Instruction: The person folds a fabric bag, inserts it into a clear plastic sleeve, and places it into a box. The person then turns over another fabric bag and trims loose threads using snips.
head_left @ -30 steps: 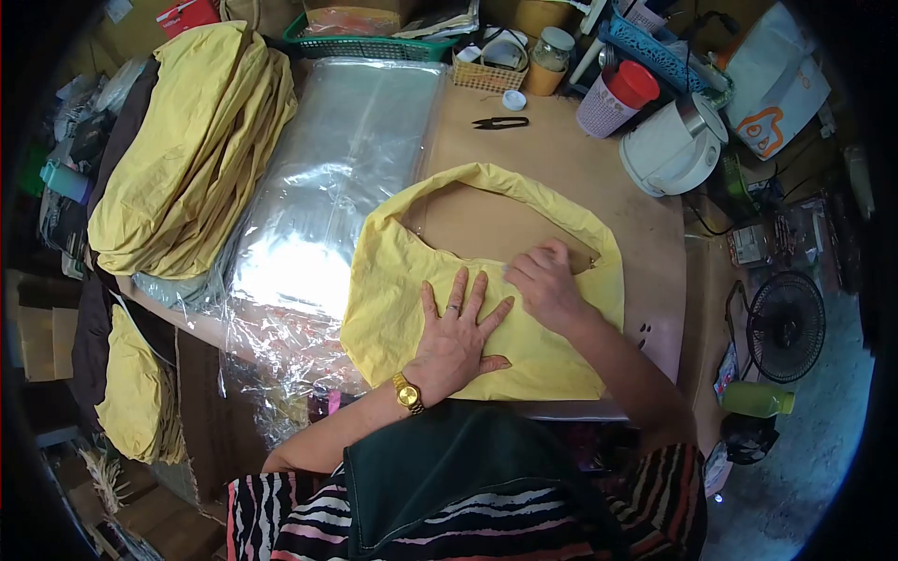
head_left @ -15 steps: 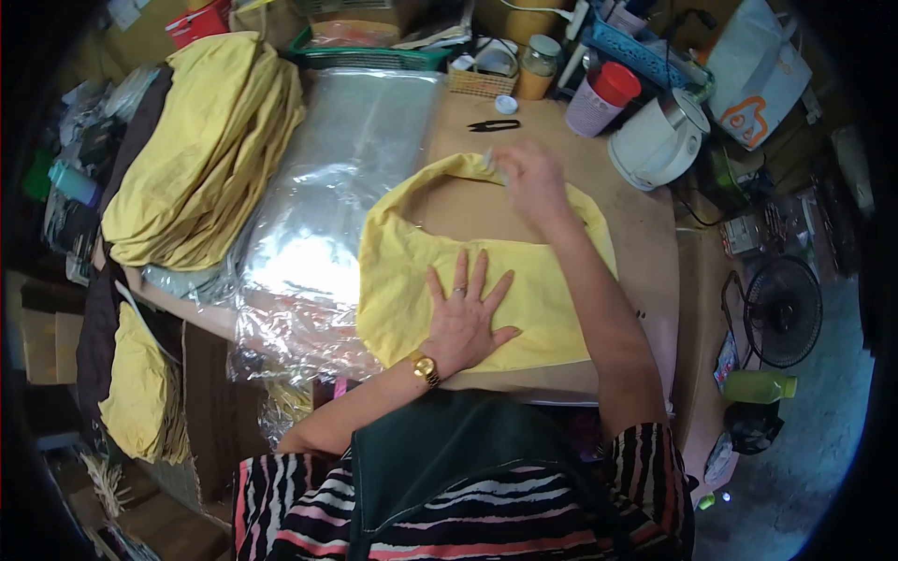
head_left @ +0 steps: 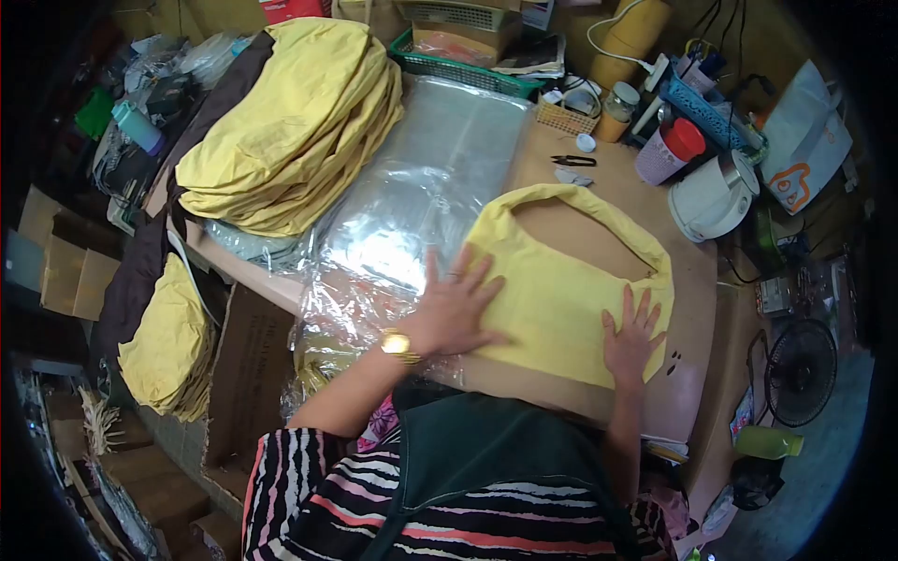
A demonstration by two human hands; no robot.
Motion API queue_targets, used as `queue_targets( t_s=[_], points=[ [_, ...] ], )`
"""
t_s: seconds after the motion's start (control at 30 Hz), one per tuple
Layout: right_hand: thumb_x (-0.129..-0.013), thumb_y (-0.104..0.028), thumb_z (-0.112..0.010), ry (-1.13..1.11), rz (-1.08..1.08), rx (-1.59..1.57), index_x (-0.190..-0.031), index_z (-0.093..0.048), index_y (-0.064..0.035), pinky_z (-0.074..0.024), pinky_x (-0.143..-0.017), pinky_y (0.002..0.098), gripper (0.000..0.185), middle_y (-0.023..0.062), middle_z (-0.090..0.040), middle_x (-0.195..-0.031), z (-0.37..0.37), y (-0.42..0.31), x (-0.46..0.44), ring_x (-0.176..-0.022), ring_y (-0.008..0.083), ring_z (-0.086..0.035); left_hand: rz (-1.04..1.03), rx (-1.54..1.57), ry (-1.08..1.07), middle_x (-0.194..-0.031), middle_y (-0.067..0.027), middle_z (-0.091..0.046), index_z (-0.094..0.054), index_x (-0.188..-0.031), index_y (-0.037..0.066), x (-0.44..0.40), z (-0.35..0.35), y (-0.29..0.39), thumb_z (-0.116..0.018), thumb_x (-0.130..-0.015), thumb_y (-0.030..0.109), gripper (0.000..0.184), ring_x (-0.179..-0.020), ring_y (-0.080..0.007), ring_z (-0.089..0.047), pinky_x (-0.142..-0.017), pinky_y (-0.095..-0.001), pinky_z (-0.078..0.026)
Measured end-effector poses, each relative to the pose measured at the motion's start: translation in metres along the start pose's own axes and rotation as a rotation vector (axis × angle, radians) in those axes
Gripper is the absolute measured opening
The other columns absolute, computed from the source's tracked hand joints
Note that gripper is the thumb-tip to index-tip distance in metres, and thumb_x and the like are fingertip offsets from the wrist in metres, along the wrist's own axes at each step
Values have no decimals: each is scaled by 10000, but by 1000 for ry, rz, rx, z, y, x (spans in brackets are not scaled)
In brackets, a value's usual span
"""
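A yellow cloth shoulder bag (head_left: 561, 294) lies flat on the table, its strap looped toward the far side. My left hand (head_left: 456, 304) rests on the bag's left edge with fingers spread, beside the clear plastic sheets. On the bag's lower right part my right hand (head_left: 633, 338) lies flat, fingers apart. Just beyond the strap is a small pale scrap (head_left: 572, 176), close to black thread snips (head_left: 573, 161).
A tall pile of yellow cloth bags (head_left: 290, 131) is at the left, next to shiny clear plastic sheets (head_left: 449, 140). At the back right stand a white kettle (head_left: 706, 206), a pink cup (head_left: 658, 159) and a lidded jar (head_left: 617, 107). A fan (head_left: 800, 374) is at the far right.
My right hand has come down from the strap to the bag's right side, and the pale scrap now lies by the snips. My left hand has moved to the bag's left edge. The view has turned left.
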State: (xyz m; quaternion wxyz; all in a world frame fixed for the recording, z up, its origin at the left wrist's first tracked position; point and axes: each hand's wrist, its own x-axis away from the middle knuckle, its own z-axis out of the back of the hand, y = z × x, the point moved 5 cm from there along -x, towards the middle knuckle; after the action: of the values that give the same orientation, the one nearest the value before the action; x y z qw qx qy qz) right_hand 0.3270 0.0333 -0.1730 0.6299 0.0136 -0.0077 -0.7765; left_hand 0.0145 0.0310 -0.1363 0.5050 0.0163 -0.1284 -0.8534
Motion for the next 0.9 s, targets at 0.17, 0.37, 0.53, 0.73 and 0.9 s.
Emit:
queue_targets(
  t_s=[0.17,0.37,0.53,0.73,0.9],
  points=[
    [-907,-477,-526,-78,-37,37,-1466,-330,-227,-151,-1066,689,643,145,-212,-1550,16,-10,-24,-1425,381,-172,339,-300,-21,-1533,-173,-249,-535,-1298,200,111,30,-100,-774,-712,281,638,-1434,-390,-179,-1102,-679,-99],
    [-743,-278,-766,-65,914,-949,-973,-597,-48,-410,-934,428,367,161,-563,-1107,100,-246,44,-1114,347,-506,234,37,287,-1303,-101,-559,-638,-916,86,130,42,-125,-681,-793,130,138,-1297,-336,-437,-1076,-573,-264],
    [-795,-145,-681,-123,1260,-507,-905,-622,-43,-454,-814,412,161,156,-588,-1018,30,-329,60,-970,341,-553,348,549,466,-1075,-123,-638,-624,-976,42,152,75,-108,-674,-812,115,187,-1012,-309,-584,-912,-399,-439],
    [-791,-67,-637,-2,1044,-905,-772,-628,-23,-468,-660,376,49,113,-603,-776,97,-306,31,-724,305,-595,-15,726,93,-991,-184,-639,-579,-1128,15,136,42,-39,-556,-818,-11,312,-955,-363,-601,-843,-391,-485],
    [-809,-27,-592,357,1079,-930,-796,-601,8,-467,-644,373,39,124,-589,-761,143,-289,49,-713,309,-590,201,427,690,-1245,-235,-496,-494,-1240,30,93,40,-79,-532,-839,9,403,-1081,-404,-547,-871,-417,-480]
  ],
)
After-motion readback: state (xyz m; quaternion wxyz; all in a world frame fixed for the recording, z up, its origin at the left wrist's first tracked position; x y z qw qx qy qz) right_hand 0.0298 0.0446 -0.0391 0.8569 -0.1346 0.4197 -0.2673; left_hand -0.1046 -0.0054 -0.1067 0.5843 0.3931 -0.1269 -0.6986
